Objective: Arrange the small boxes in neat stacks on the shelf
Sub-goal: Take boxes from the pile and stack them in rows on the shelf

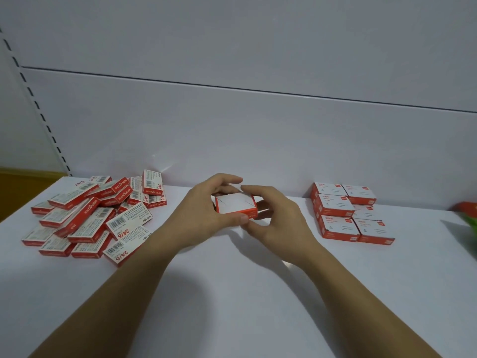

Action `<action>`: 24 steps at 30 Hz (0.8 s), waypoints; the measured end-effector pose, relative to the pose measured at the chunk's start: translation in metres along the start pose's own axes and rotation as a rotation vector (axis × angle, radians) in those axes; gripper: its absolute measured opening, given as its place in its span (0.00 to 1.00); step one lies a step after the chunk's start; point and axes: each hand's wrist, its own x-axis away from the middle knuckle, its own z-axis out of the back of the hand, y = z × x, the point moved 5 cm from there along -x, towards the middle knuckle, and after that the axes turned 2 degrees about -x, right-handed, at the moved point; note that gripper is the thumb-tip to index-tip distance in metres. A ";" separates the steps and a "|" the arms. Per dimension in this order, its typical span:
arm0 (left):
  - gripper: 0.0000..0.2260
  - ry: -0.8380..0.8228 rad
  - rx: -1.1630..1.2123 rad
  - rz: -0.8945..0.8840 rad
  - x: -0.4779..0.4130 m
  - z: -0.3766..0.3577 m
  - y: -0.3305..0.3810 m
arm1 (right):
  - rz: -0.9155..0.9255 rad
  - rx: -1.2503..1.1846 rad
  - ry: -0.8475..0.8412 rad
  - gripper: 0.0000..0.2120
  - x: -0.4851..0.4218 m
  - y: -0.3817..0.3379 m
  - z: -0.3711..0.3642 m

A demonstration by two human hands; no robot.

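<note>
- red-and-white box (233,204) held mid-shelf, both grips on it: left hand (204,208) pinches its near and far edges, right hand (276,218) curls round the right end.
- risk?
- seems just off the shelf (232,293); loose pinch and it drops or tilts. neat stacks (335,205) sit to the right, messy pile (85,218) left. careless set-down could knock the stacks crooked.

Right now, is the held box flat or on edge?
Flat. The box shows its broad white face upward with thin red sides; left hand and right hand hold it.
</note>
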 end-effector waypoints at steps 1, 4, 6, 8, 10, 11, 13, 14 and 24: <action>0.28 0.005 0.004 -0.002 0.001 0.002 0.002 | -0.015 -0.054 -0.006 0.23 0.000 -0.001 0.000; 0.28 0.008 0.036 -0.007 0.000 0.006 0.005 | -0.099 -0.215 -0.003 0.20 0.000 -0.002 0.004; 0.28 0.007 0.063 -0.009 0.001 0.007 0.006 | -0.158 -0.344 0.012 0.19 0.000 -0.001 0.008; 0.28 0.014 0.055 -0.015 0.001 0.008 0.007 | -0.183 -0.425 0.028 0.18 -0.001 0.000 0.011; 0.27 0.020 0.033 -0.020 0.000 0.009 0.006 | -0.201 -0.490 0.053 0.17 -0.001 0.003 0.014; 0.27 0.018 0.019 -0.018 -0.001 0.009 0.004 | -0.209 -0.528 0.069 0.17 -0.002 0.005 0.016; 0.26 0.012 -0.003 -0.016 -0.002 0.009 0.001 | -0.224 -0.586 0.091 0.16 -0.003 0.009 0.019; 0.26 0.012 -0.006 -0.017 -0.002 0.009 0.000 | -0.224 -0.605 0.093 0.16 -0.003 0.011 0.020; 0.11 0.073 -0.004 -0.053 -0.003 0.006 0.000 | -0.237 -0.599 0.118 0.14 -0.003 0.013 0.019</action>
